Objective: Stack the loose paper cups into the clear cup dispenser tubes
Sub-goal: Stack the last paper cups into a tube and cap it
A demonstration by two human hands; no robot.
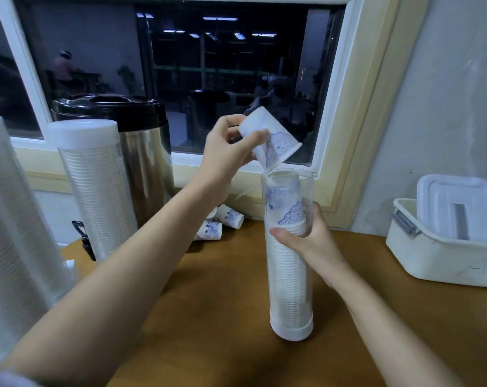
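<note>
In the head view, the clear tube stands upright on the tabletop, right of centre, its long axis vertical and its open mouth on top. The right hand is wrapped around the tube at about mid-height, thumb on the near side, steadying it. Inside, a stack of upside-down cups fills most of the tube, and the topmost one sits just below the rim.

The left hand is up and to the left of the tube's mouth, pinching a paper cup by its wall. That cup is upside down and tilted: its closed bottom points up and left, and its open rim points down and right, with the low edge just above the near-left lip of the tube, apparently not touching.

The next move likely calls for turning the cup level over the mouth, then lowering it straight down; little room is left inside. More loose cups lie on their sides at the far edge, left of the tube. Capped full tubes stand well to the left, and a white box well to the right.
</note>
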